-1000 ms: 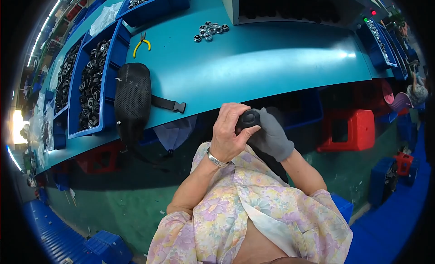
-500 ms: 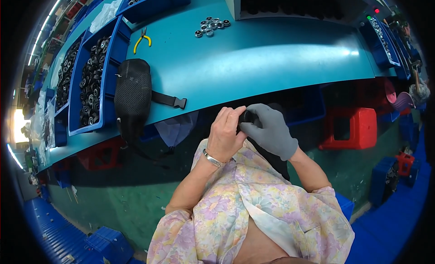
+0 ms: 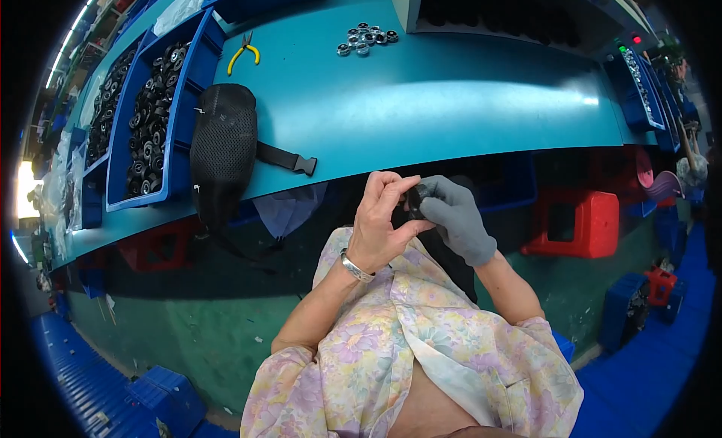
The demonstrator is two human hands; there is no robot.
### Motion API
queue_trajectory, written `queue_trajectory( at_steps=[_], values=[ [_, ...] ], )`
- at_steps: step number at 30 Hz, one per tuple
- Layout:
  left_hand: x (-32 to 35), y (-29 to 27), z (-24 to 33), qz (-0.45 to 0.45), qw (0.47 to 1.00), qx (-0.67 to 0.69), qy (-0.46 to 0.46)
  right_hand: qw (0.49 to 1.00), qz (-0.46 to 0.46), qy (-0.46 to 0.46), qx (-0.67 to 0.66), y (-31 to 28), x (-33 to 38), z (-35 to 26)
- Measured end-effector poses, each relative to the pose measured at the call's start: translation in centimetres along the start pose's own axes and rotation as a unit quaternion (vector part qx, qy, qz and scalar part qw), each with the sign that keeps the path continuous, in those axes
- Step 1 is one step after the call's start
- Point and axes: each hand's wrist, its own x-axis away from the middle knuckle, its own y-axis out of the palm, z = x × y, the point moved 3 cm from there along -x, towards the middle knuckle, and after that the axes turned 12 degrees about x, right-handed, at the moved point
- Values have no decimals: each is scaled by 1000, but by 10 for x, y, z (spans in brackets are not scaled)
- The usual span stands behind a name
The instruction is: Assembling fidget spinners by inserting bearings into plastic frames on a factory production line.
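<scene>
Just off the table's near edge, in front of my body, I hold a small dark round part [image 3: 416, 200] between both hands. My left hand [image 3: 378, 226], bare with a metal bracelet at the wrist, has thumb and forefinger curled about its left side. The grey-gloved right hand [image 3: 457, 221] grips it from the right with fingers and thumb closed. The part's details are hidden by my fingers. It resembles in size and colour the black wheels [image 3: 152, 126] heaped in the blue bin [image 3: 191, 99] at the left.
A black mesh waist bag [image 3: 226, 133] overhangs the table's front edge, its strap on the teal table [image 3: 353, 126]. Yellow-handled pliers [image 3: 244, 54] and several shiny metal-rimmed rollers [image 3: 366, 39] lie farther back. A red stool [image 3: 594, 224] stands at the right, below the tabletop.
My left thumb has extended to the right under the dark part, and the right fingers have shifted around it, showing more of it. The whole view has shifted slightly.
</scene>
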Motion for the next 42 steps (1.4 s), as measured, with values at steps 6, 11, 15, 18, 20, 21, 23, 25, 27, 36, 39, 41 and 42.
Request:
queue_trajectory(
  at_steps=[6, 11, 15, 18, 20, 21, 23, 25, 27, 36, 39, 41, 42],
  values=[
    [2, -5, 0, -5, 999, 36, -25, 982, -76, 8, -174, 12, 0, 1],
    [2, -11, -1, 39, 997, -45, 43, 972, -110, 34, -203, 16, -4, 3],
    [0, -17, 3, 31, 982, -170, 75, 989, 82, -4, 124, 6, -5, -16],
    [1, -15, -1, 5, 966, -239, 101, 862, 73, -204, 458, 19, -6, -45],
    [5, -15, -6, -1, 972, -218, 82, 833, 59, -217, 505, 21, -9, -40],
    [4, -14, -11, -6, 978, -195, 74, 840, 57, -203, 500, 20, -9, -40],
    [3, -14, -18, -5, 991, -130, 38, 859, 46, -159, 484, 18, -15, -37],
    [2, -18, -20, 4, 998, -69, -2, 881, 30, -135, 453, 20, -20, -39],
    [-1, -23, -22, -7, 999, -33, -11, 893, 24, -126, 431, 18, -28, -35],
    [-26, -51, -51, 94, 987, 104, -81, 879, 73, -104, 460, -24, -138, -59],
    [-31, -53, -54, 112, 976, 163, -89, 808, 132, -226, 528, -51, -205, -63],
    [-34, -55, -59, 109, 975, 169, -90, 730, 156, -176, 642, -58, -239, -69],
    [-36, -55, -62, 116, 971, 188, -93, 729, 155, -177, 643, -59, -252, -73]
  ],
)
